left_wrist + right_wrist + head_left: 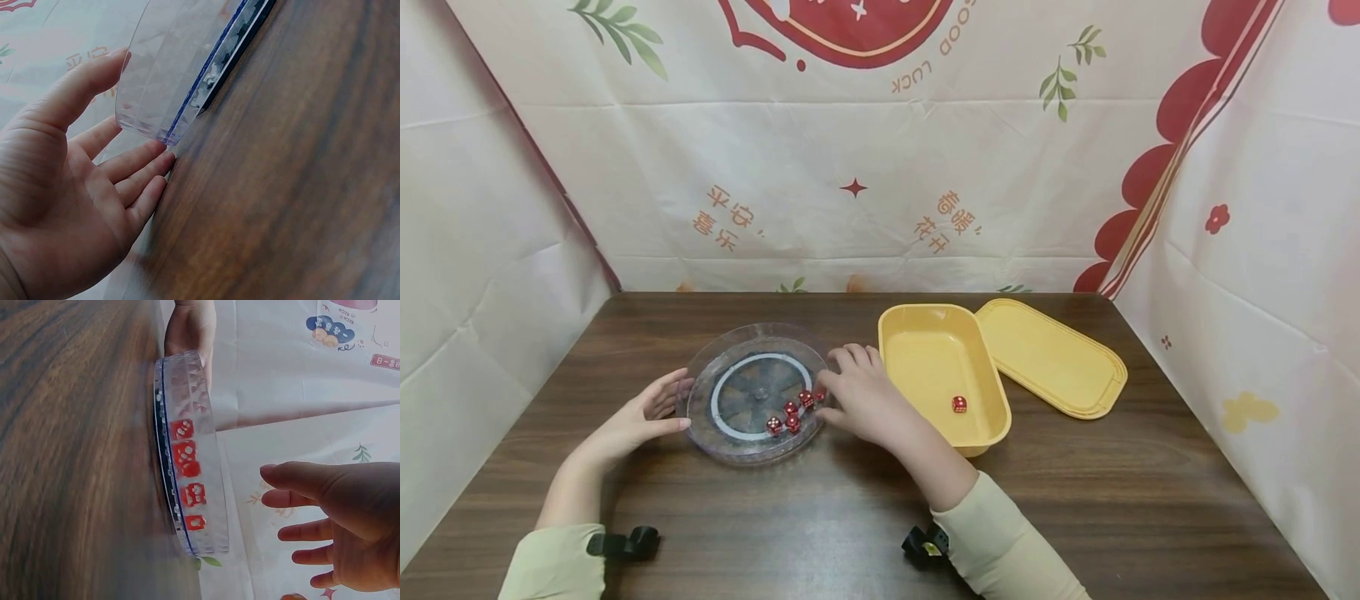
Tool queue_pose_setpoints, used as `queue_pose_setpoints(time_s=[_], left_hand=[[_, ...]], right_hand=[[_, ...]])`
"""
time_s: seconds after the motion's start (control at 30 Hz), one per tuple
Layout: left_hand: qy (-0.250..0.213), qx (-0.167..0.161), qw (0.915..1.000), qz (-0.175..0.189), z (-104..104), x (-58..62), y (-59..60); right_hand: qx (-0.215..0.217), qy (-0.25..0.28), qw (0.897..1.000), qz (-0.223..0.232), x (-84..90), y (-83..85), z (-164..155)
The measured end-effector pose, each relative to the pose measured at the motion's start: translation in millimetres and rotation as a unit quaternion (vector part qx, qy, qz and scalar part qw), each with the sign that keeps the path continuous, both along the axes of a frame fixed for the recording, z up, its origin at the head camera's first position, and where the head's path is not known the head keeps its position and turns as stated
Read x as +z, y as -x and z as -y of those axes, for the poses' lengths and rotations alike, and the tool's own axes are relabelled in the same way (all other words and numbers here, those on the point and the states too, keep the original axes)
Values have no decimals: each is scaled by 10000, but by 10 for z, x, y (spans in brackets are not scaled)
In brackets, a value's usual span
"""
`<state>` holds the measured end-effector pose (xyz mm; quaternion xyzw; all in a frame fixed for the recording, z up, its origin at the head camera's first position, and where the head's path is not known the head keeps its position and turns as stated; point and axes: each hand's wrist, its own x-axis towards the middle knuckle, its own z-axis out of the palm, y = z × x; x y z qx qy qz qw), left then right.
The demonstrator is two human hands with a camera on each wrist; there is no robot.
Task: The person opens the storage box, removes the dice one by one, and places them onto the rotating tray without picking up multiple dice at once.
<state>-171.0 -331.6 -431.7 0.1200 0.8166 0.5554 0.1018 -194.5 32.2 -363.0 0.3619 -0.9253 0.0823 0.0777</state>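
A round clear plastic tray [760, 450] with a dark base and a white ring stands on the table. Several red dice [792, 423] lie inside it, bunched towards its right side; they show through the wall in the right wrist view. My left hand [640, 417] is at the tray's left side, with extended fingers and thumb touching its clear wall [169, 69]. Over on the right, my right hand [861, 396] hovers by the rim, holding nothing; its fingers [306, 531] are spread and loosely extended.
A yellow box [917, 367] without its lid stands right of the tray, one red die [959, 404] in it. Its yellow lid [1052, 358] lies at the box's right edge. White printed cloth [820, 150] hangs behind the brown wooden table [760, 533].
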Motion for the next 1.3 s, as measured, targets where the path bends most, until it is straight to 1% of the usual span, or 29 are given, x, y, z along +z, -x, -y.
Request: queue_pose_setpoints(time_s=[0.3, 0.6, 0.77, 1.03, 1.3], left_hand=[[-10, 10, 10000, 10, 1, 5, 1], [17, 10, 10000, 11, 4, 3, -1], [-9, -6, 10000, 10, 3, -3, 4], [8, -14, 10000, -5, 0, -2, 3], [-44, -10, 10000, -7, 1, -5, 5]], right_hand=[[-42, 1, 10000, 82, 89, -39, -102], [-1, -29, 9998, -203, 108, -70, -213], [-104, -110, 9997, -182, 130, -87, -269], [-12, 18, 9991, -428, 127, -79, -419], [-156, 106, 9992, -360, 145, -76, -570]])
